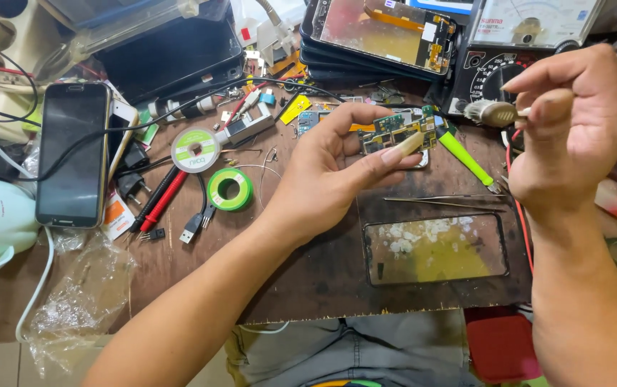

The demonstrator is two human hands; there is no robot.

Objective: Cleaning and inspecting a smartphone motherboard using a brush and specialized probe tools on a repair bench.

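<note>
Cluttered workbench (pixel 323 279) | left hand (pixel 330 175) fingers pinch one circuit board (pixel 398 132) | right hand (pixel 573 129) fingers pinch one brush (pixel 491 112)

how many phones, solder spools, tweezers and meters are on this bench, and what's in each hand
Left hand holds: small green circuit board: 1
Right hand holds: small worn bristle brush: 1
Black smartphone, screen up: 1
Bare phone frame with yellowish inside: 1
Round solder spools, white-labelled and green: 2
Thin metal tweezers: 1
Analogue dial multimeter: 1
Total: 8
</note>
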